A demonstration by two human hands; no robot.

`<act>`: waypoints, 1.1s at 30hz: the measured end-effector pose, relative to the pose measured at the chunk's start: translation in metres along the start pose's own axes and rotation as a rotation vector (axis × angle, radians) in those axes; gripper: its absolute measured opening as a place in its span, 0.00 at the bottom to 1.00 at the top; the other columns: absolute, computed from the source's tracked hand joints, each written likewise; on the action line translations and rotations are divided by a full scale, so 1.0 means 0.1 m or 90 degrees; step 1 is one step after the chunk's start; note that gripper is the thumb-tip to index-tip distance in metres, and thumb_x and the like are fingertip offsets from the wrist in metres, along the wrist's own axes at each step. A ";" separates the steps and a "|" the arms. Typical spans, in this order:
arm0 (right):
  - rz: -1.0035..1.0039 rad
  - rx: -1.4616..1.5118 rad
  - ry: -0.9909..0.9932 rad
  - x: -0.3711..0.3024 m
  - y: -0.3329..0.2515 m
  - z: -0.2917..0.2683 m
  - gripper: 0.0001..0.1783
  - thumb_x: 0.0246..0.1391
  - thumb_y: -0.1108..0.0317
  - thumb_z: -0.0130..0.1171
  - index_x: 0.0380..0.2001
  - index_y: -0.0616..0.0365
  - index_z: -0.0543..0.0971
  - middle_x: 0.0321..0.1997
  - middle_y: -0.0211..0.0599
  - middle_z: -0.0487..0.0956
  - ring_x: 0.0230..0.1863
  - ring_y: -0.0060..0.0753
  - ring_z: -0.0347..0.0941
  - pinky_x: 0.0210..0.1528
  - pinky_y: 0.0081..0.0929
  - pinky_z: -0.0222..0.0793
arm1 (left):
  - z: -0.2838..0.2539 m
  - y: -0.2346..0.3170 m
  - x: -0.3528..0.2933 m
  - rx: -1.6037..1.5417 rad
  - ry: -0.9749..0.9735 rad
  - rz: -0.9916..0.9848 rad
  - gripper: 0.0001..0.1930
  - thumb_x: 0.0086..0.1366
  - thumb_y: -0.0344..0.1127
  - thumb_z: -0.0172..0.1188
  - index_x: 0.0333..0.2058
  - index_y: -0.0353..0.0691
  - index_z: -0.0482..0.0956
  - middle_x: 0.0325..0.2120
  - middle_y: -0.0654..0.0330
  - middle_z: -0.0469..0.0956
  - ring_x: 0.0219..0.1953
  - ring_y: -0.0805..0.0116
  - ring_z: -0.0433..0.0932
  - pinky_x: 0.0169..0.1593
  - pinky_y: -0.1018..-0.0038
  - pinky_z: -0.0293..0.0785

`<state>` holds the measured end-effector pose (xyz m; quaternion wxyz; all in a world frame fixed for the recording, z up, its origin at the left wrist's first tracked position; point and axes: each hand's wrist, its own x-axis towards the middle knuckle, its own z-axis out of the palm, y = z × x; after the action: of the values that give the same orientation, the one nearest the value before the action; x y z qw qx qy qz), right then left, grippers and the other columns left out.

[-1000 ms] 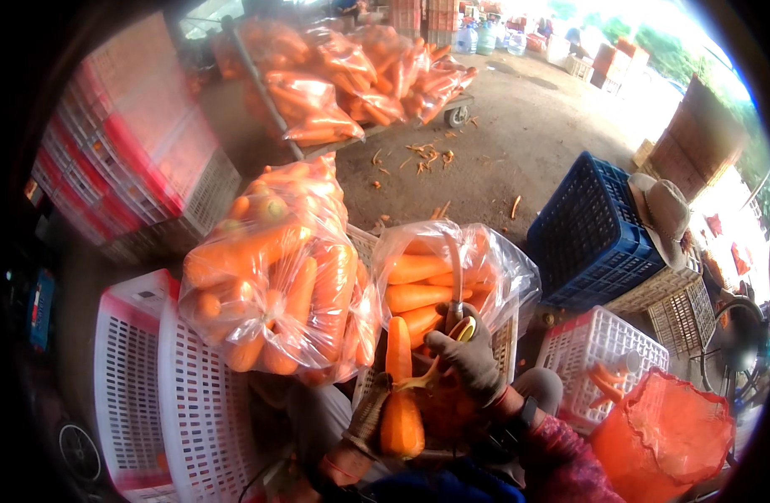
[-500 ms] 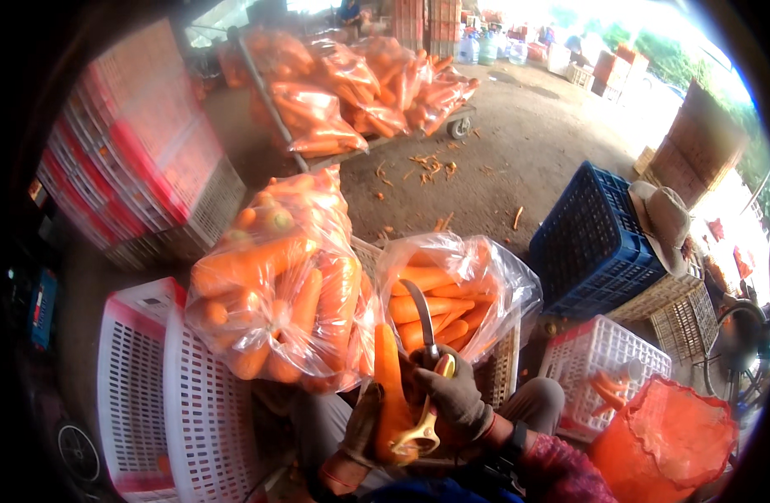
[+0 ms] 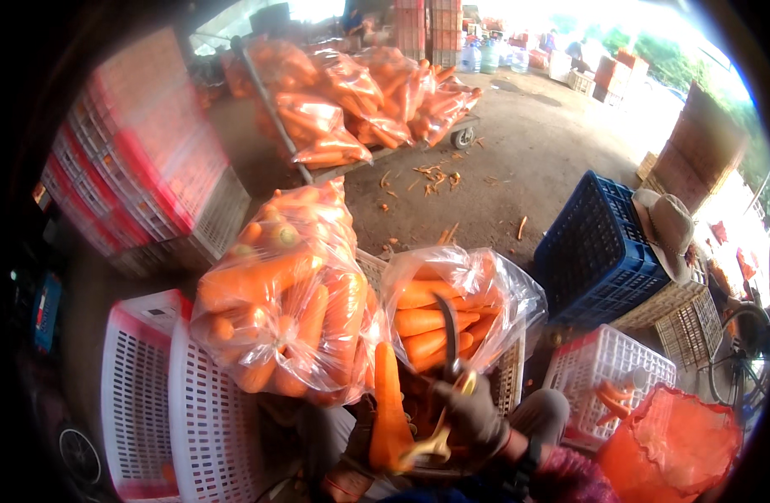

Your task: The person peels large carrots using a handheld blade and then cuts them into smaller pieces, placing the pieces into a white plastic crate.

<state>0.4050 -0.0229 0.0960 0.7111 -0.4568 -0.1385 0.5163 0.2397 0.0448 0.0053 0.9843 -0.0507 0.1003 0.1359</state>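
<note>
A large orange carrot [image 3: 388, 415] stands nearly upright in my gloved left hand [image 3: 357, 440], whose fingers wrap its left side. My right hand [image 3: 479, 415], gloved too, is closed around a gold-coloured peeler [image 3: 433, 446]; the peeler's head lies at the carrot's lower end, and I cannot tell whether it touches. From the same hand rises a knife with a dark, curved blade [image 3: 448, 329]. Just beyond my hands, an open clear plastic bag [image 3: 519, 289] holds several carrots. To its left bulges a fuller bag of carrots [image 3: 272, 277].
White-and-pink plastic crates [image 3: 213, 402] stand at my left, below a tall crate stack [image 3: 154, 142]. A cart [image 3: 272, 105] carries bagged carrots ahead. At right are a blue crate [image 3: 590, 251], a hat [image 3: 666, 226], a white crate [image 3: 582, 369] and a red bag [image 3: 674, 440]. Peelings [image 3: 435, 176] litter the floor.
The whole view has shifted slightly. My right hand has moved a little to the right and down with the peeler and knife, and the blade has turned. The carrot stays in my left hand.
</note>
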 end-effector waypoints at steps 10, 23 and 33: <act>-0.188 -0.090 0.275 1.04 -0.15 -0.76 0.10 0.52 0.60 0.56 0.31 0.55 0.74 0.18 0.22 0.67 0.17 0.15 0.62 0.18 0.16 0.55 | -0.16 -0.11 -0.26 0.312 0.139 -0.031 0.29 0.65 0.54 0.46 0.56 0.38 0.60 0.49 0.54 0.69 0.48 0.64 0.70 0.53 0.71 0.66; -0.101 -0.067 0.086 -0.02 0.13 -0.07 0.14 0.46 0.78 0.57 0.38 0.63 0.70 0.30 0.31 0.72 0.30 0.21 0.69 0.32 0.20 0.69 | -0.22 -0.11 -0.24 0.342 0.197 0.022 0.21 0.64 0.46 0.52 0.52 0.42 0.64 0.44 0.63 0.69 0.44 0.72 0.70 0.48 0.79 0.68; -0.175 -0.049 0.132 0.84 -0.35 -0.54 0.09 0.51 0.64 0.56 0.29 0.59 0.71 0.19 0.23 0.67 0.18 0.15 0.61 0.17 0.13 0.57 | -0.47 0.02 -0.76 0.790 0.117 0.019 0.25 0.65 0.34 0.52 0.58 0.33 0.58 0.38 0.66 0.70 0.40 0.80 0.68 0.46 0.84 0.66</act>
<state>0.4980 0.0202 0.0715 0.7673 -0.5115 -0.1451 0.3586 0.1589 0.0210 -0.0244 0.8159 0.5200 0.2454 0.0610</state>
